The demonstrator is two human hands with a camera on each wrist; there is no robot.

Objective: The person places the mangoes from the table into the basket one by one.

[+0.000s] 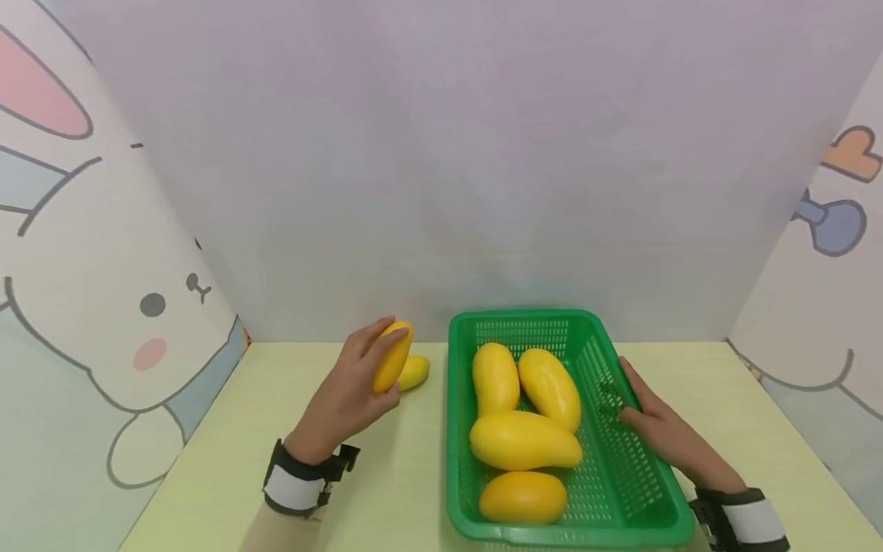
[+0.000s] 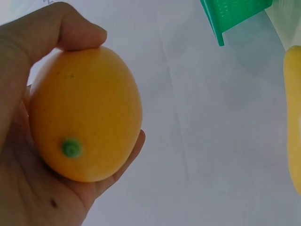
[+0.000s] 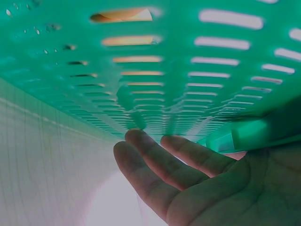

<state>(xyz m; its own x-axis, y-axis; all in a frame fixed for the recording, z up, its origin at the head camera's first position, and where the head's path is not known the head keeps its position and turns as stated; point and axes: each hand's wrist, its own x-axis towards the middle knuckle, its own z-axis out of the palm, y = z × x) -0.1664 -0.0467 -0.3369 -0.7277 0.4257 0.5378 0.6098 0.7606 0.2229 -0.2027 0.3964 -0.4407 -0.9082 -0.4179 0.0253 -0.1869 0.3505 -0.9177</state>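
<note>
My left hand (image 1: 355,387) holds a yellow-orange mango (image 1: 393,357) up off the table, fingers and thumb round its sides. In the left wrist view the mango (image 2: 89,117) shows a small green stem end. Just behind it on the table lies another yellow mango (image 1: 414,372). To the right stands a green plastic basket (image 1: 455,429) with slotted walls. My right hand (image 1: 658,433) grips its right rim, thumb over the edge. From the right wrist view, the fingers (image 3: 155,174) reach along the outside of the slotted wall.
Inside the basket are several mangoes: two upright at the back, a long yellow mango (image 1: 526,441) across the middle and an orange-yellow mango (image 1: 523,498) at the front. A pale wall (image 1: 441,192) rises behind the light yellow table (image 1: 228,445); printed side panels (image 1: 103,307) flank it.
</note>
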